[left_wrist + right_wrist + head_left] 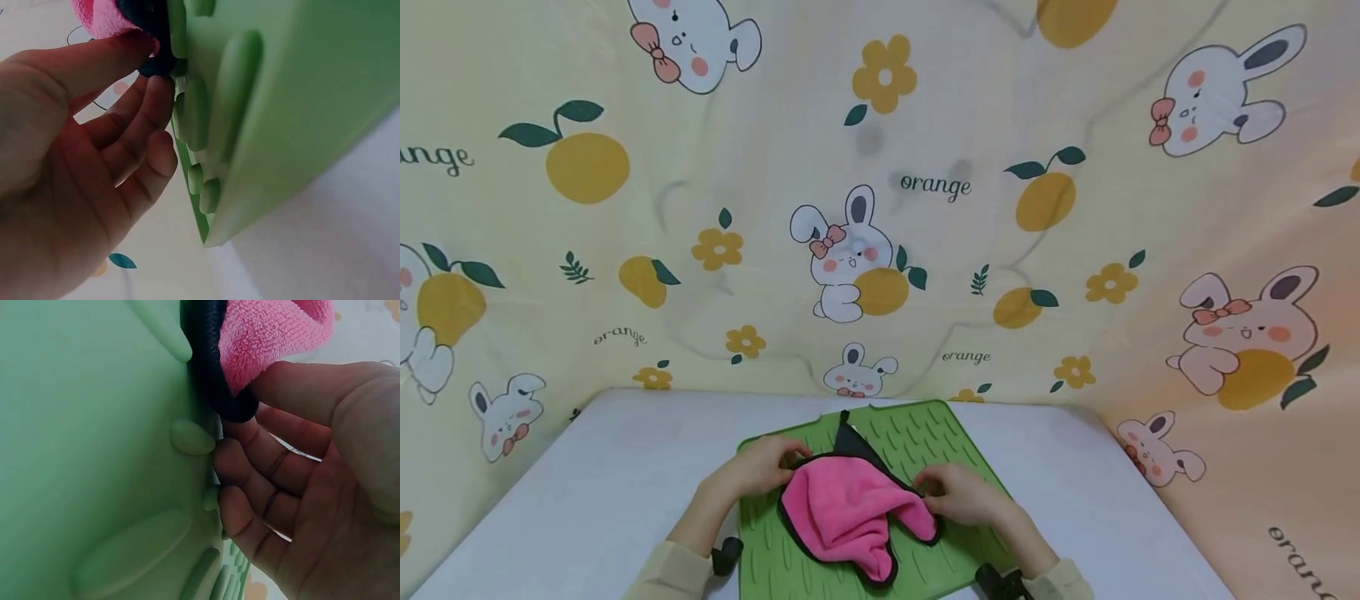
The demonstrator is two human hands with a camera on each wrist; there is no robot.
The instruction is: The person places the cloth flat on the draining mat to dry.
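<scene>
A pink terry towel (838,500) with black edging lies rumpled over a green ridged mat (936,437). Its dark underside (853,446) shows at the far end, where a small black loop sticks up. At the towel's left edge, my left hand (758,468) pinches the black border between thumb and fingers. My right hand (964,495) pinches the border on the other side, thumb on the pink face. Up close in the right wrist view, the black edging (209,369) is bent by the thumb, and the other fingers touch or nearly touch the mat.
The mat rests on a white table (572,508). Behind it hangs a cream curtain (790,125) printed with rabbits and oranges, which also runs down both sides. Dark wrist devices (727,557) sit by the sleeves.
</scene>
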